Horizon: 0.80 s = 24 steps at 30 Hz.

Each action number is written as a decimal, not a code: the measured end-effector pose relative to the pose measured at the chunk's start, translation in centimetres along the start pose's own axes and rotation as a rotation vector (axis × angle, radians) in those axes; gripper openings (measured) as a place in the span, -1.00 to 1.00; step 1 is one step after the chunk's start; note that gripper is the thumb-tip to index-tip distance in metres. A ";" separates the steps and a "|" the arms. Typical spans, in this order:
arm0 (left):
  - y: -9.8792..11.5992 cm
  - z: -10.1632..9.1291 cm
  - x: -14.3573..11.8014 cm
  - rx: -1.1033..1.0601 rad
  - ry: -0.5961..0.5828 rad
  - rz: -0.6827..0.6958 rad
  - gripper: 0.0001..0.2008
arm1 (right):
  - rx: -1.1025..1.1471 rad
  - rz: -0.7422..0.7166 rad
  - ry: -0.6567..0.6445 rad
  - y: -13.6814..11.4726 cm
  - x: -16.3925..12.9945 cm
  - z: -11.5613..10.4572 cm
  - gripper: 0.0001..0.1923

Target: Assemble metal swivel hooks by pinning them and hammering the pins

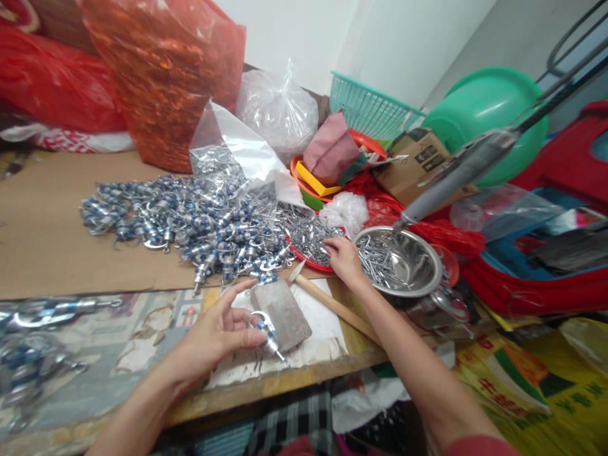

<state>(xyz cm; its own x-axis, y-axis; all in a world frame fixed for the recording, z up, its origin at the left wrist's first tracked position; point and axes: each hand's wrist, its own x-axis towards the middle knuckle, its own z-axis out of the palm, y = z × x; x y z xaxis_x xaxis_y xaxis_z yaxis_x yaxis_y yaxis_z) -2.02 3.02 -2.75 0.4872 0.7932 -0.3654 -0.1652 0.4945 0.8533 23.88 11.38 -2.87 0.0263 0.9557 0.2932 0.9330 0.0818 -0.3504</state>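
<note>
My left hand pinches a small blue-and-silver metal fitting with a curved silver arm. The fitting is held over a grey stone block, which lies on a white sheet. At the red tray of small metal pins, my right hand has its fingers pressed together. Whatever is between those fingertips is too small to make out. A hammer with a wooden handle lies between the block and my right forearm, its head by the block's far edge.
A big heap of similar fittings covers the cardboard, and more fittings lie at near left. Right of the tray, a steel bowl holds metal pins. Behind are an orange bag, a turquoise basket and a green basin.
</note>
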 end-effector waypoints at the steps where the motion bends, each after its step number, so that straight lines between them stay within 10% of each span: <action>1: -0.1 0.0 0.1 -0.007 0.000 -0.001 -0.16 | 0.045 -0.029 -0.020 -1.1 -1.1 -0.4 -0.78; 9: -0.6 -0.6 0.4 0.007 -0.017 0.045 -0.15 | 0.433 -0.385 -0.253 -8.2 -10.1 -1.3 -0.85; 24: -0.6 -0.5 0.3 0.010 -0.037 0.060 -0.16 | 0.404 -0.417 -0.397 -9.4 -8.9 -1.2 -0.87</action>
<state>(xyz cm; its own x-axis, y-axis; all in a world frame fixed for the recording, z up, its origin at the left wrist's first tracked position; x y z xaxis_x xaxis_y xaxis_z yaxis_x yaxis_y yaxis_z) -2.23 3.16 -3.60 0.5080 0.8075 -0.2997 -0.1864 0.4428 0.8770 15.27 1.72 -1.12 -0.5094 0.8463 0.1555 0.6283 0.4893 -0.6048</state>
